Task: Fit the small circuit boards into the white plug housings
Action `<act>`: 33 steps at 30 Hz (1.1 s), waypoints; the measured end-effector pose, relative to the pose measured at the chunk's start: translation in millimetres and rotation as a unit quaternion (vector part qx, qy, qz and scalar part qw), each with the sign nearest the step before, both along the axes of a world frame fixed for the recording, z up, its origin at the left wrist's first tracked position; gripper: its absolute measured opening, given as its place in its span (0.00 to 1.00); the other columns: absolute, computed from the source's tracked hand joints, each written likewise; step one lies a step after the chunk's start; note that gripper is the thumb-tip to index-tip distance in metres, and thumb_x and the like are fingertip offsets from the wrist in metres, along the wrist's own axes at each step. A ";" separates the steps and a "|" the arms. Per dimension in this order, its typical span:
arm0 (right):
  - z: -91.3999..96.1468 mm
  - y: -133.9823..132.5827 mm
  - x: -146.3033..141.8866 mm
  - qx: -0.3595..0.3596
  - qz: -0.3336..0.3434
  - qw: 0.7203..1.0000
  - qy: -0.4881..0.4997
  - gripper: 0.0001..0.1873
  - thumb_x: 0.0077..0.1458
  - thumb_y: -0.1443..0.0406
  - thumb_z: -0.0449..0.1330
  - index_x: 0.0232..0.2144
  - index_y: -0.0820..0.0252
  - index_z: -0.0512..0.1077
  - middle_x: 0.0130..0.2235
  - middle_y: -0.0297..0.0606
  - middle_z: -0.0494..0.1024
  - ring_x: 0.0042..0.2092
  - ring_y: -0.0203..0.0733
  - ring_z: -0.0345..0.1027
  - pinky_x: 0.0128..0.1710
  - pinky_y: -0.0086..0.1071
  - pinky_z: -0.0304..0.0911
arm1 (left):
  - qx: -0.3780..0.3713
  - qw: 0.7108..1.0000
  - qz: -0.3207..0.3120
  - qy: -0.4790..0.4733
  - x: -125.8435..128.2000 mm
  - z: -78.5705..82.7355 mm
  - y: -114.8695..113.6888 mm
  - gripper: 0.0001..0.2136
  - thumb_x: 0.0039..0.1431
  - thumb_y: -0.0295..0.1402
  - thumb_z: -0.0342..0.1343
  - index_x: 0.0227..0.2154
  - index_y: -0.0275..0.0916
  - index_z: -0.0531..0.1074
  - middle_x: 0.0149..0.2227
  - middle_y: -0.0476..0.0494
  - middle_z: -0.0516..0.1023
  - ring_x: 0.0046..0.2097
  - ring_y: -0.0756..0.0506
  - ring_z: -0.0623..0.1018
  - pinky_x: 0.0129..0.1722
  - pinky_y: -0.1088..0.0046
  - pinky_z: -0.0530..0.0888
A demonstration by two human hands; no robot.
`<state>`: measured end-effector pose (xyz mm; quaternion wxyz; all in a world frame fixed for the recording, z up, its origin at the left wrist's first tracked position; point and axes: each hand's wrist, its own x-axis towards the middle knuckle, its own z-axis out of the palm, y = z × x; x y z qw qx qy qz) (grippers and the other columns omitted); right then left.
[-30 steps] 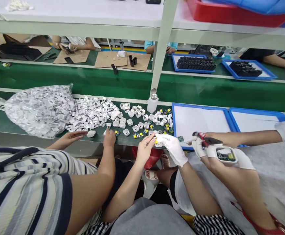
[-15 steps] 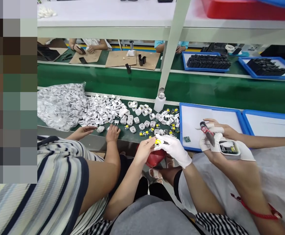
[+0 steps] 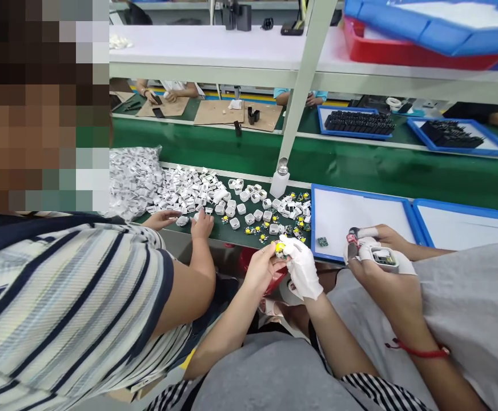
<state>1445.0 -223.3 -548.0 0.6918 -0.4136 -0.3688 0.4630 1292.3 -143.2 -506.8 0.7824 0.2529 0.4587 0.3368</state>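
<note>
A: Left hand (image 3: 262, 267) (bare) and gloved right hand (image 3: 302, 267)?
B: Both pinch one small yellow-topped part (image 3: 280, 248), held just off the near edge of the green bench (image 3: 232, 238), near the white housings (image 3: 249, 204).

Green bench (image 3: 352, 165) carries white housings (image 3: 189, 191), blue trays (image 3: 360, 214).

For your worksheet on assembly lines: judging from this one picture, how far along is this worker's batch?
Done: nothing finished can be told; the blue tray at the right holds only one small green board. In hand: the bare left hand and gloved right hand pinch a yellow-topped part together. Left: many white shells and yellow-topped boards lie loose on the green bench.
</note>
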 end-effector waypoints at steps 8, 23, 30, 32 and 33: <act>30.7 -41.1 61.0 -0.075 -0.071 0.963 -0.250 0.22 0.55 0.56 0.41 0.40 0.55 0.70 0.37 0.37 0.70 0.51 0.42 0.56 0.46 0.36 0.58 | -0.007 0.999 -0.030 0.020 -14.3 -2.0 14.4 0.07 0.47 0.33 0.55 0.26 0.32 0.71 0.28 0.44 0.74 0.26 0.52 0.73 0.26 0.77 0.71; 28.9 -72.6 77.0 -0.025 -0.047 0.749 -0.661 0.27 0.50 0.74 0.44 0.49 0.45 0.61 0.49 0.32 0.65 0.47 0.42 0.63 0.59 0.39 0.36 | -0.052 0.998 -0.028 0.008 -5.5 -17.8 7.7 0.03 0.50 0.26 0.51 0.25 0.33 0.69 0.27 0.45 0.74 0.28 0.52 0.73 0.29 0.77 0.70; 32.2 -78.6 82.5 -0.112 -0.038 0.828 -0.548 0.20 0.51 0.70 0.47 0.44 0.45 0.67 0.43 0.28 0.70 0.54 0.44 0.53 0.53 0.37 0.54 | -0.032 0.999 0.015 0.021 14.1 -29.9 13.7 0.04 0.46 0.29 0.56 0.25 0.34 0.67 0.26 0.47 0.73 0.29 0.52 0.73 0.32 0.77 0.71; 27.3 -85.5 84.3 -0.128 -0.059 0.828 -0.543 0.21 0.52 0.71 0.47 0.45 0.45 0.66 0.45 0.29 0.68 0.56 0.43 0.48 0.56 0.38 0.47 | -0.012 0.999 0.001 0.036 20.3 -35.9 19.6 0.06 0.46 0.33 0.56 0.27 0.35 0.68 0.28 0.45 0.73 0.33 0.49 0.74 0.35 0.75 0.71; 26.1 -89.3 85.1 -0.132 -0.068 0.825 -0.545 0.22 0.53 0.71 0.46 0.46 0.44 0.65 0.45 0.30 0.67 0.56 0.41 0.46 0.58 0.38 0.41 | -0.005 0.999 -0.008 0.043 23.4 -38.9 23.5 0.07 0.47 0.34 0.56 0.28 0.36 0.69 0.29 0.45 0.74 0.35 0.48 0.74 0.35 0.74 0.72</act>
